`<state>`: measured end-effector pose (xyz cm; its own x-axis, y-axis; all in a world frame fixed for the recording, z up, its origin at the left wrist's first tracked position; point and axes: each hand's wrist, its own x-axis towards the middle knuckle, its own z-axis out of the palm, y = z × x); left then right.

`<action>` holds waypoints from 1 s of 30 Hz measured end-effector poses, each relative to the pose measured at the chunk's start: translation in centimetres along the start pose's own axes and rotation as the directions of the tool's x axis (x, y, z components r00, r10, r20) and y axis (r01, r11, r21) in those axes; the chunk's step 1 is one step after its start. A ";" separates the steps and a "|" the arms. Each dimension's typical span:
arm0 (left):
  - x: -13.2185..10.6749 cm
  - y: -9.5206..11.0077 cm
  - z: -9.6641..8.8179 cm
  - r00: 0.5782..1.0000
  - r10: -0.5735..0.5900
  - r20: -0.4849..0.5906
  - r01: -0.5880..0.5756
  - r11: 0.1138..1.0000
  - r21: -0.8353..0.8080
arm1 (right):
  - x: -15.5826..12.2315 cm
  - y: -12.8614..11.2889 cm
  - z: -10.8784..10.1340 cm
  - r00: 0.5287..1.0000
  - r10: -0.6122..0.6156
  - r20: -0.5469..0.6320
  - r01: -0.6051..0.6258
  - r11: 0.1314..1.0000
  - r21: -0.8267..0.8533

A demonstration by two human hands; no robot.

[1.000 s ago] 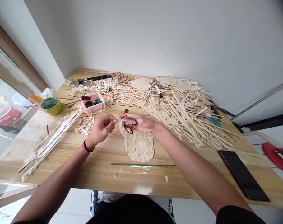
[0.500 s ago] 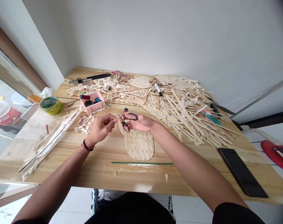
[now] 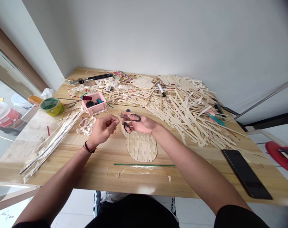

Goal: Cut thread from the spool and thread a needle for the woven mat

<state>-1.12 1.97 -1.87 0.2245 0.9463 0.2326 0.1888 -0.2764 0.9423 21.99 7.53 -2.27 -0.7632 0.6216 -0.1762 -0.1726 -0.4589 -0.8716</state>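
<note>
My left hand [image 3: 105, 126] is closed in a pinch, thumb against fingertips; what it pinches is too fine to make out. Just right of it, my right hand [image 3: 140, 124] holds a pair of scissors [image 3: 135, 117] with black handles, their blades pointing toward the left fingertips. Beneath the right hand lies a flat woven piece [image 3: 141, 147] of pale strips with a rounded outline, its upper part partly hidden by that hand. A dark blue thread spool [image 3: 128, 111] stands just beyond the scissors. Nearer my body, a thin green strip [image 3: 144, 165] lies crosswise on the table.
A pink basket [image 3: 96, 109] holds thread spools. Yellow tape [image 3: 52, 107] lies at left beside bundled strips [image 3: 52, 147]. A large heap of pale strips [image 3: 182, 110] covers the back right, with a marker [image 3: 161, 90] on it. A black phone [image 3: 247, 174] lies at the right edge.
The scissors have turned slightly in my right hand, with the blades' angle a little different. My left hand keeps its pinch in nearly the same place.
</note>
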 end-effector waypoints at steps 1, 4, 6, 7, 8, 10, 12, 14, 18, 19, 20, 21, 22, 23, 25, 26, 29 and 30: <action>0.0 0.0 0.0 1.000 0.004 0.004 -0.004 1.000 0.002 | 0.1 0.1 0.0 1.000 -0.006 -0.008 0.006 1.000 -0.003; 0.0 0.0 0.0 1.000 0.008 0.012 -0.008 1.000 0.010 | 0.1 0.3 0.0 1.000 -0.019 -0.020 0.019 1.000 -0.010; 0.1 0.0 0.0 1.000 0.009 0.010 -0.009 1.000 0.012 | 0.1 0.4 0.0 0.999 -0.026 -0.020 0.026 1.000 -0.004; 0.1 0.0 0.0 1.000 0.010 0.008 -0.010 1.000 0.011 | 0.1 0.5 0.0 0.999 -0.029 -0.021 0.029 1.000 0.001; 0.1 0.1 0.0 1.000 0.011 0.006 -0.011 1.000 0.010 | 0.1 0.5 0.0 0.999 -0.033 -0.024 0.033 0.999 0.004; 0.1 0.1 0.0 1.000 0.009 0.003 -0.009 1.000 0.010 | 0.1 0.6 -0.1 0.998 -0.041 -0.037 0.041 0.999 0.008; 0.1 0.2 0.0 1.000 0.006 0.002 -0.006 1.000 0.012 | 0.1 0.7 -0.1 0.998 -0.043 -0.046 0.043 0.999 0.010; 0.1 0.3 0.0 1.000 0.001 0.001 -0.001 1.000 0.011 | -0.1 0.8 0.0 0.998 -0.035 -0.042 0.036 0.999 0.023; 0.0 0.4 0.0 1.000 -0.018 -0.003 0.018 1.000 -0.001 | -0.6 0.7 0.1 0.999 -0.029 -0.032 0.031 0.997 0.068; 0.0 0.3 0.0 1.000 -0.025 -0.014 0.024 1.000 -0.008 | -0.7 0.7 0.1 0.999 -0.029 -0.029 0.031 0.997 0.076; 0.0 0.3 0.0 0.999 -0.030 -0.029 0.029 0.999 -0.017 | -0.8 0.7 0.1 0.999 -0.028 -0.024 0.030 0.996 0.086; 0.0 0.2 0.0 0.998 -0.033 -0.047 0.031 0.999 -0.028 | -1.0 0.7 0.1 1.000 -0.026 -0.017 0.028 0.995 0.096; 0.0 0.1 0.0 0.998 -0.033 -0.062 0.031 0.999 -0.039 | -1.0 0.7 0.1 1.000 -0.023 -0.010 0.024 0.994 0.109; 0.0 0.1 0.0 0.997 -0.032 -0.072 0.029 0.998 -0.048 | -1.1 0.8 0.0 1.000 -0.020 -0.003 0.020 0.992 0.123; 0.0 0.0 0.0 0.997 -0.026 -0.073 0.021 0.998 -0.061 | -1.2 1.0 -0.1 1.000 -0.012 0.007 0.010 0.989 0.149; 0.1 0.0 0.0 0.997 -0.023 -0.068 0.018 0.998 -0.066 | -1.1 1.1 -0.2 1.000 -0.006 0.011 0.004 0.988 0.155; 0.1 0.1 0.0 0.998 -0.011 -0.061 0.006 0.997 -0.079 | -0.9 1.4 -0.2 1.000 0.009 0.017 -0.012 0.987 0.163; 0.1 0.2 0.0 0.998 -0.007 -0.062 0.002 0.997 -0.082 | -0.9 1.5 -0.1 1.000 0.013 0.017 -0.016 0.987 0.163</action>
<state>-1.04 1.99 -1.72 0.1635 0.9568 0.2402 0.1104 -0.2597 0.9594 22.49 6.38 -3.52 -0.7756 0.6050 -0.1799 -0.2597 -0.5657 -0.7827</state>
